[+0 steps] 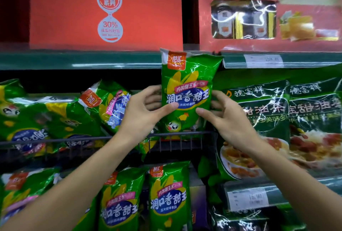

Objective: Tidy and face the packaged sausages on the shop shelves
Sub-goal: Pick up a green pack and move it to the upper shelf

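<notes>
sausage pack (187, 90), green with a corn motif, stands upright at centre frame, label facing out, its lower edge behind the wire front rail (111, 138) of the middle shelf and its top corner overlapping the green shelf edge (83, 60) above. both hands hold it by the sides. the left hand (142, 112) has its thumb laid across the front of the lower left of the pack, the other fingers (153, 101) curled behind the left edge. the right hand (227, 118) mirrors this: thumb tip on the front at lower right, fingers wrapped behind the right edge. the pack thus sits between the two thumbs in front and the fingers at the back, pinched on each side. this two-sided hold appears intended to square the pack and keep its face forward while it is seated behind the rail. left of centre, tilted packs (109, 105) of the same product lean over and lie flat, not yet faced. lower centre, two upright packs (168, 197) stand faced on the shelf below. at right, large green soup-mix bags (277, 119) sit just beside the right hand. red cartons (105, 10) occupy the top shelf.
</notes>
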